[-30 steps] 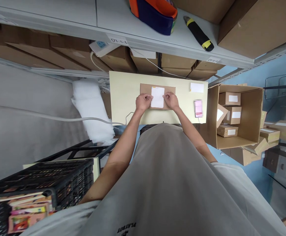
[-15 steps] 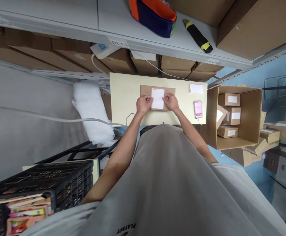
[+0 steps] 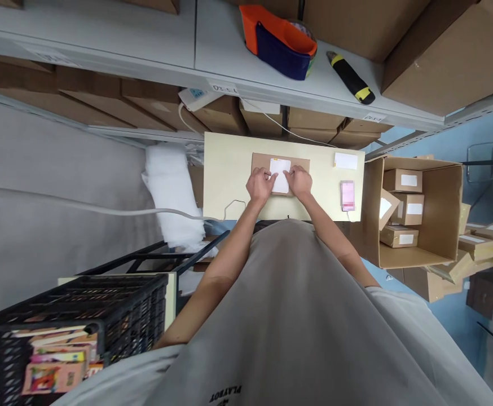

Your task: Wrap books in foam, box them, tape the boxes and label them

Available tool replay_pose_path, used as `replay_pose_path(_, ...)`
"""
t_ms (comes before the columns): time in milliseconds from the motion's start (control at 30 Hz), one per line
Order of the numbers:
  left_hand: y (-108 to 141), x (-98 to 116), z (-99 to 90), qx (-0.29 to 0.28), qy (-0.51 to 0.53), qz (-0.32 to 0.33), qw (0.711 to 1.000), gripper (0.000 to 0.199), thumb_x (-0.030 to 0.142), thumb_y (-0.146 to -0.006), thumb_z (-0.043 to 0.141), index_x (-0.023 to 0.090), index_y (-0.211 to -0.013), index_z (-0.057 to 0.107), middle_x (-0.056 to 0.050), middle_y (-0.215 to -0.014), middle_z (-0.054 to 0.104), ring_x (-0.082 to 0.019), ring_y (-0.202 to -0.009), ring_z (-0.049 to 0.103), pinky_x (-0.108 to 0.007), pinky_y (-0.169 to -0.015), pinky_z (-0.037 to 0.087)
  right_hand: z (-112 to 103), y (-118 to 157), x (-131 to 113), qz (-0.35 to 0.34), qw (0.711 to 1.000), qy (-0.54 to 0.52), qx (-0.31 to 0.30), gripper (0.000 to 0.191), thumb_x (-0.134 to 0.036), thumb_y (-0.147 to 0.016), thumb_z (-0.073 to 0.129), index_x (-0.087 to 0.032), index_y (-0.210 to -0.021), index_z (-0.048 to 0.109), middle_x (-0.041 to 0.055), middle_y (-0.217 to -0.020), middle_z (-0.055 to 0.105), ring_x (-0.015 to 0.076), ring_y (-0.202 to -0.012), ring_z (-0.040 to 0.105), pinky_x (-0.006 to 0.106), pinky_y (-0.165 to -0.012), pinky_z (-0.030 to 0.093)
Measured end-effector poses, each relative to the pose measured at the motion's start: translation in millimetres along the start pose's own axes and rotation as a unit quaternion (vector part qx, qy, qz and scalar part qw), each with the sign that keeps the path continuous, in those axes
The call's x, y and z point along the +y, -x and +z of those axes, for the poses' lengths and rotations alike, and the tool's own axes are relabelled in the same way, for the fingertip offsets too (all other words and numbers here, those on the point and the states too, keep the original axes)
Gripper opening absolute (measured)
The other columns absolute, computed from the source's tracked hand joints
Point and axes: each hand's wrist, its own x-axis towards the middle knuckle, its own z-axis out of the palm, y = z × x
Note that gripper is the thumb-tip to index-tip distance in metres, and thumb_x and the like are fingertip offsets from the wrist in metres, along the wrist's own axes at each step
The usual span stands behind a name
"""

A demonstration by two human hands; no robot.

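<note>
A flat brown cardboard box (image 3: 258, 162) lies on the pale yellow table in front of me, with a white label (image 3: 281, 169) on its top face. My left hand (image 3: 259, 184) rests on the left part of the box, fingers curled and thumb on the label's left side. On the right part, my right hand (image 3: 299, 181) is curled the same way, its thumb touching the label's right side. Whether the label's edges are fully stuck down cannot be made out.
On the pale table (image 3: 229, 163) lie a phone (image 3: 347, 195) and a white label stack (image 3: 345, 160). A large carton (image 3: 441, 208) of small labelled boxes stands right. The shelf above holds a tape dispenser (image 3: 280, 48) and utility knife (image 3: 351, 78). A black crate (image 3: 132, 304) stands lower left.
Both thumbs have moved inward from the label's side edges onto its surface. The label stays on the box, and the whole view has shifted slightly.
</note>
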Motion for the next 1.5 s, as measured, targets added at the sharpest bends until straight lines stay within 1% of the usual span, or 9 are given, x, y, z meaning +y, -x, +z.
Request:
replay_pose_path(267,-12.3,9.4,1.5,-0.004,-0.029,-0.067,0.997,0.029,0.053,-0.105,0.07,0.024,-0.103,0.074,-0.014,-0.124,0.082,-0.037,-0.118,0.076,-0.045,-0.1,0.058,-5.9,-4.9,-15.6,0.032,0.998,0.058,-0.015,0.051,-0.055,-0.122,0.042,-0.016,-0.116,0.075,0.0181,-0.126,0.082,0.0296,-0.113,0.079,0.035,-0.097,0.056)
replay_pose_path(433,-20.0,8.0,3.0,-0.007,-0.016,-0.087,0.996,0.03,0.048,-0.108,0.063,0.024,-0.12,0.075,-0.015,-0.121,0.084,-0.038,-0.115,0.077,-0.051,-0.101,0.061,-8.3,-5.8,-17.1,0.05,0.997,0.049,-0.015,0.051,-0.048,-0.123,0.036,-0.014,-0.125,0.074,0.0213,-0.127,0.083,0.0318,-0.116,0.08,0.039,-0.099,0.059)
replay_pose_path(533,-15.3,9.2,4.5,0.004,-0.026,-0.028,0.999,0.038,0.033,-0.112,0.051,0.02,-0.142,0.07,-0.018,-0.141,0.078,-0.037,-0.132,0.072,-0.053,-0.112,0.058,-7.8,-1.9,-14.6,0.034,0.999,0.034,-0.008,0.045,-0.04,-0.123,0.038,-0.011,-0.14,0.068,0.0221,-0.13,0.081,0.0331,-0.117,0.079,0.042,-0.103,0.06)
replay_pose_path(600,-8.6,9.7,6.2,-0.011,-0.039,0.067,0.997,0.05,0.023,-0.111,0.044,0.019,-0.157,0.064,-0.018,-0.162,0.066,-0.035,-0.153,0.059,-0.054,-0.127,0.049,-4.0,3.5,-10.4,-0.032,0.998,0.047,0.006,0.044,-0.027,-0.121,0.036,-0.008,-0.15,0.063,0.0247,-0.144,0.076,0.0344,-0.13,0.074,0.046,-0.114,0.056)
replay_pose_path(733,2.5,0.1,7.9,-0.101,-0.083,0.267,0.955,0.066,0.023,-0.113,0.032,0.014,-0.177,0.044,-0.014,-0.186,0.039,-0.036,-0.177,0.025,-0.059,-0.143,0.02,10.6,15.0,5.9,-0.179,0.98,0.082,0.002,0.059,-0.018,-0.116,0.029,-0.007,-0.171,0.048,0.0226,-0.181,0.045,0.035,-0.168,0.044,0.053,-0.136,0.037)
replay_pose_path(900,-14.9,-28.1,-8.5,-0.161,-0.146,0.279,0.935,0.085,0.057,-0.111,0.048,0.015,-0.183,0.029,-0.013,-0.192,0.018,-0.043,-0.18,0.005,-0.064,-0.144,0.001,13.4,12.3,35.9,-0.258,0.959,0.109,-0.04,0.074,-0.043,-0.118,0.036,-0.005,-0.181,0.029,0.0178,-0.192,0.02,0.0338,-0.18,0.018,0.054,-0.147,0.013)
replay_pose_path(1100,-48.7,-38.7,-31.0,-0.239,-0.186,0.316,0.899,0.127,0.071,-0.09,0.082,0.018,-0.186,0.017,-0.017,-0.193,0.008,-0.046,-0.179,-0.007,-0.066,-0.143,-0.001,-0.9,-1.5,50.1,-0.296,0.943,0.126,-0.079,0.109,-0.072,-0.104,0.063,-0.005,-0.182,0.025,0.0205,-0.192,0.014,0.0395,-0.181,0.013,0.057,-0.147,0.011)
replay_pose_path(1267,-47.0,-36.7,-31.0,-0.233,-0.175,0.316,0.903,0.126,0.071,-0.09,0.083,0.02,-0.186,0.019,-0.019,-0.192,0.011,-0.045,-0.18,-0.005,-0.065,-0.143,-0.002,-5.8,5.0,43.7,-0.29,0.946,0.124,-0.076,0.098,-0.062,-0.11,0.059,-0.006,-0.182,0.027,0.0202,-0.192,0.015,0.0378,-0.181,0.013,0.056,-0.147,0.011)
replay_pose_path(1500,-46.0,-42.5,-36.7,-0.194,-0.144,0.264,0.934,0.1,0.068,-0.102,0.069,0.021,-0.183,0.033,-0.017,-0.193,0.009,-0.043,-0.18,-0.002,-0.066,-0.143,0.004,-17.5,10.9,38.4,-0.268,0.956,0.086,-0.087,0.071,-0.04,-0.117,0.046,-0.01,-0.18,0.034,0.0153,-0.192,0.019,0.0314,-0.181,0.014,0.055,-0.147,0.012)
